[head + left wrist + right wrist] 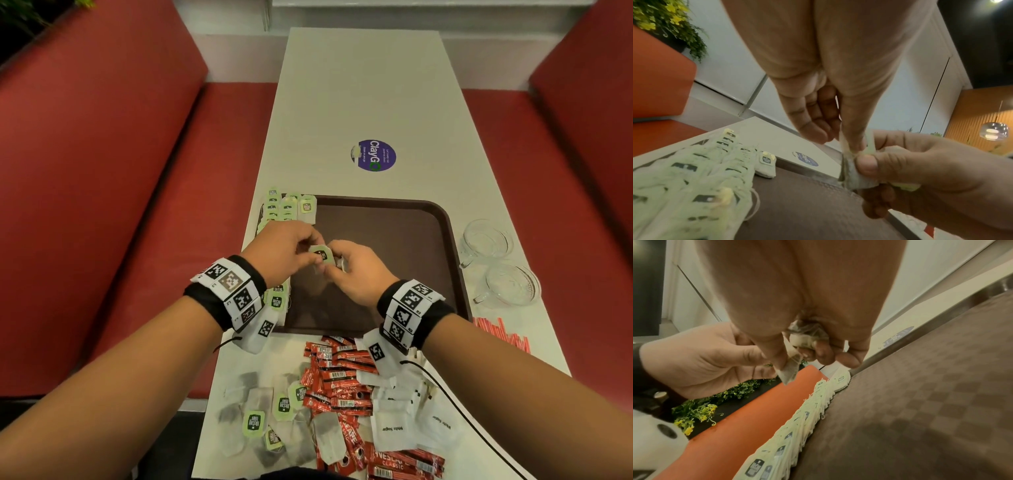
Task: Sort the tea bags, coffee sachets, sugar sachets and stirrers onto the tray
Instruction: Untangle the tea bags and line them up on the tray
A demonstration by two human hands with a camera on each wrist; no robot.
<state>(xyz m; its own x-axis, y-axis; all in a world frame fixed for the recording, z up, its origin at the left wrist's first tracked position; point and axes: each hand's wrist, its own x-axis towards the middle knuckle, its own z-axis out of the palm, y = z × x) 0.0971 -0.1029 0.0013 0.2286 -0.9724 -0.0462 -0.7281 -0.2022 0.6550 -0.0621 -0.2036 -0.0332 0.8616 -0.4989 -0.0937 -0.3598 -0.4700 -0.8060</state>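
The long pale tabletop (359, 85) carries a brown tray (394, 240). A row of tea bags (279, 209) lies along the tray's left edge. On the near tabletop lie mixed red coffee sachets (342, 377), white sugar sachets (394, 428) and loose tea bags (255, 421); red stirrers (503, 334) lie to the right. Above the tray, the left hand (284, 253) and right hand (359, 270) meet, each grip pinching one tea bag (322, 255) between thumb and fingertips.
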